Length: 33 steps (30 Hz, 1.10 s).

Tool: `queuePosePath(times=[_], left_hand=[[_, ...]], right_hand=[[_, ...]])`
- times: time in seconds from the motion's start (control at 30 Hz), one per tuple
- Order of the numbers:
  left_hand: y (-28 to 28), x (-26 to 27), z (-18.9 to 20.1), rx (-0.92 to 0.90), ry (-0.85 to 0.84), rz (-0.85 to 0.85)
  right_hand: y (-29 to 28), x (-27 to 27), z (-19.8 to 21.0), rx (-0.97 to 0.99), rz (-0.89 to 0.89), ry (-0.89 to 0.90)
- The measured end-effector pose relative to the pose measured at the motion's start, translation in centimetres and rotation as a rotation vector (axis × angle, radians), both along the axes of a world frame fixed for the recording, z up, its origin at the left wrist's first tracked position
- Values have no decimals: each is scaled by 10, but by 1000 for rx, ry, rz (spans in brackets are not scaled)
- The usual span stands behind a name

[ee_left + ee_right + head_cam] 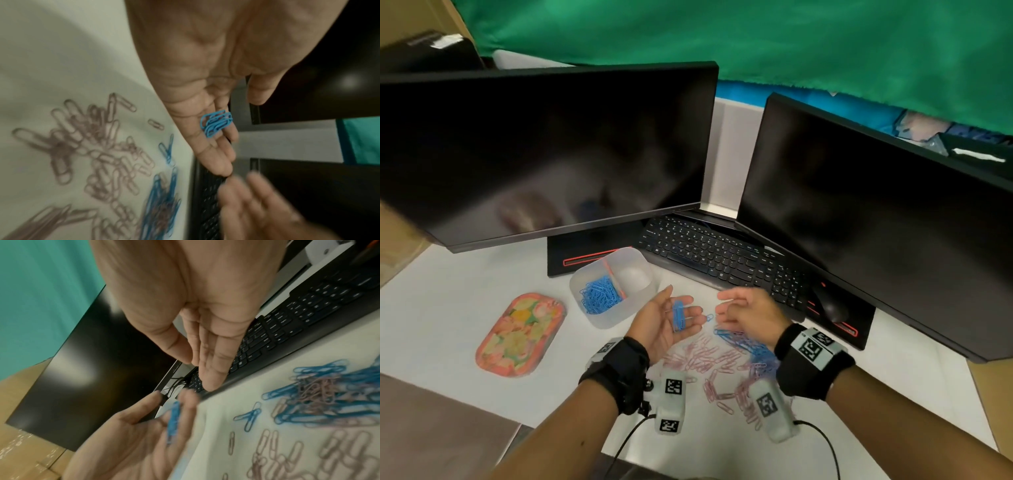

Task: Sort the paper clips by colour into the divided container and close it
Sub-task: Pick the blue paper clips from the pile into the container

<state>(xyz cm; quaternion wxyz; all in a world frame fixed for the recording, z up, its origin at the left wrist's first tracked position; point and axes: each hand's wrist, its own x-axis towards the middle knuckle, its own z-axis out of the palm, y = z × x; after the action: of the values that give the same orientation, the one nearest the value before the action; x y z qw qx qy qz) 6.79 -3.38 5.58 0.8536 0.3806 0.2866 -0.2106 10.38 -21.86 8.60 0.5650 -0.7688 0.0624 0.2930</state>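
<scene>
The left hand (pixel 666 320) lies palm up, fingers relaxed, carrying a small bunch of blue clips (pixel 678 316). The right hand (pixel 748 310) hovers just beside it, fingers loosely extended, holding nothing. Below them on the white worktop (pixel 448 308) lies a loose heap of pink clips (pixel 709 359) and blue ones (pixel 750 344). The divided container (pixel 616 287) stands open to the left — blue clips in its left compartment — with its patterned lid (pixel 520 334) apart beside it.
</scene>
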Motion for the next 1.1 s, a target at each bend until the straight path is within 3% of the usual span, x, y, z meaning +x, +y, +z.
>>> queuePosePath(times=[0.1, 0.3, 0.43, 0.57, 0.63, 0.73, 0.87, 1.0, 1.1], left_hand=[[32, 4, 9, -2, -15, 194], [90, 14, 21, 169, 72, 488], [101, 17, 18, 292, 182, 524], [85, 19, 22, 476, 156, 511], [72, 19, 21, 700, 97, 441], [46, 17, 15, 1010, -103, 205], [-1, 11, 6, 1164, -361, -174], [-27, 18, -17, 1311, -414, -458], [-30, 28, -34, 1472, -438, -714]], right_hand=[[-21, 2, -13, -49, 14, 13], [-53, -2, -44, -109, -50, 78], [-72, -4, -58, -176, -123, 108], [-83, -10, -62, -257, -118, 86], [-88, -15, -65, -403, -18, -10], [-91, -29, -62, -544, 190, -139], [-87, -51, -65, -598, 419, -206], [-85, -69, -76, -657, 633, -338], [-87, -74, -85, -654, 667, -415]])
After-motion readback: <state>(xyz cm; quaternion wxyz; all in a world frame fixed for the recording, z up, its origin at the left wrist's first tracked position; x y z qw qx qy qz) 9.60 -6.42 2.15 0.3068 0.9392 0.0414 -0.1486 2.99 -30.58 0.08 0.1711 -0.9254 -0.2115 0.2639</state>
